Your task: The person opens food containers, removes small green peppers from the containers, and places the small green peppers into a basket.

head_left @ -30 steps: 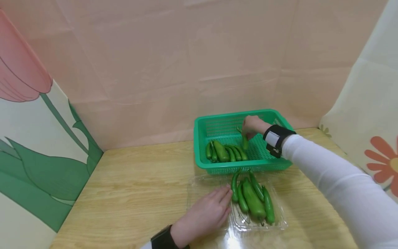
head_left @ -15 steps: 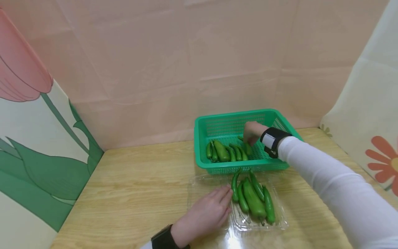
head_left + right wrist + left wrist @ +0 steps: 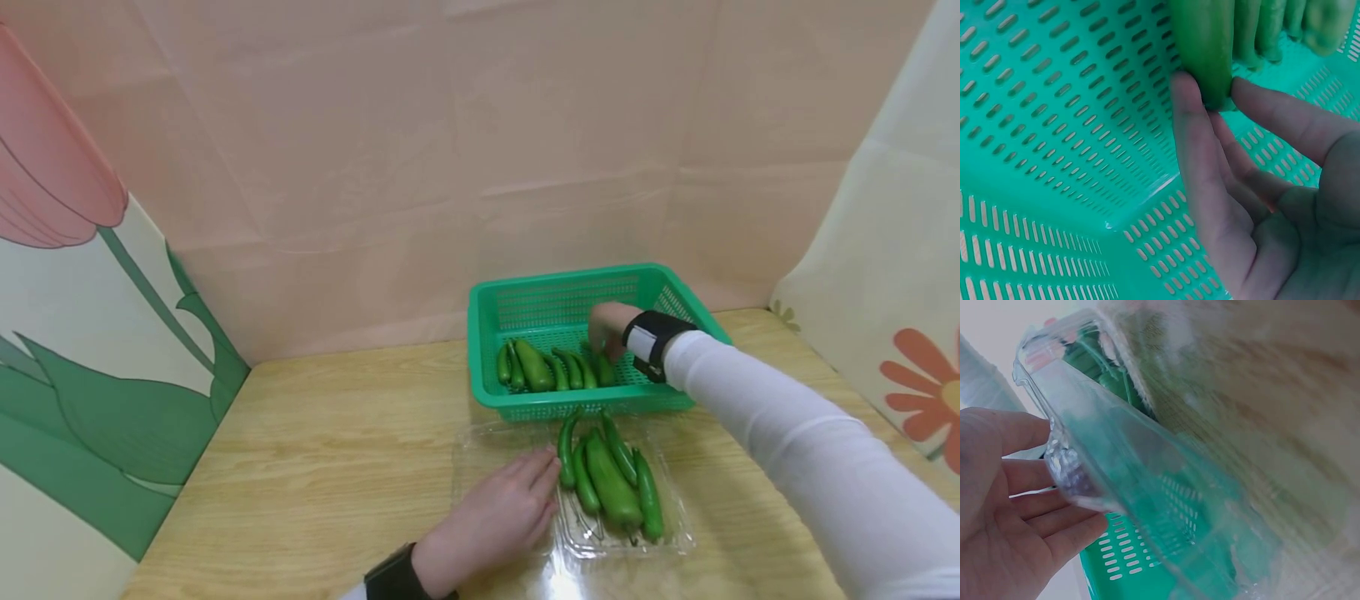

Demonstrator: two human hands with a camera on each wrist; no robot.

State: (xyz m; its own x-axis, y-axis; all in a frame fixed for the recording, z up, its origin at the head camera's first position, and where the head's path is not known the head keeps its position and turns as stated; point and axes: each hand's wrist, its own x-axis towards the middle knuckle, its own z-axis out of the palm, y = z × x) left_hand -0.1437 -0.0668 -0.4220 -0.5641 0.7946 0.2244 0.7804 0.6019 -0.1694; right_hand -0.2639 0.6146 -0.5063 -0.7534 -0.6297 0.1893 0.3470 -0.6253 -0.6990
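Inside the green plastic basket [image 3: 491,398], my right hand [image 3: 611,327] pinches the end of a green pepper [image 3: 1207,53] between thumb and fingers. That pepper lies at the right end of a row of green peppers [image 3: 534,367] on the basket's floor. My left hand [image 3: 504,507] rests with fairly straight fingers at the middle fold of a clear plastic clamshell container [image 3: 678,525]. In the left wrist view its fingers [image 3: 1063,519] touch the clear plastic edge. Several green peppers [image 3: 611,483], one of them thicker, lie side by side in the container's right half.
The basket stands on the wooden table [image 3: 337,450] behind the container, close to the pink backdrop [image 3: 360,183]. A floral panel stands at each side. The container's open lid [image 3: 476,446] lies flat to the left.
My right hand has lowered the pepper onto the basket floor, beside the row. My left hand and the container have stayed in place.
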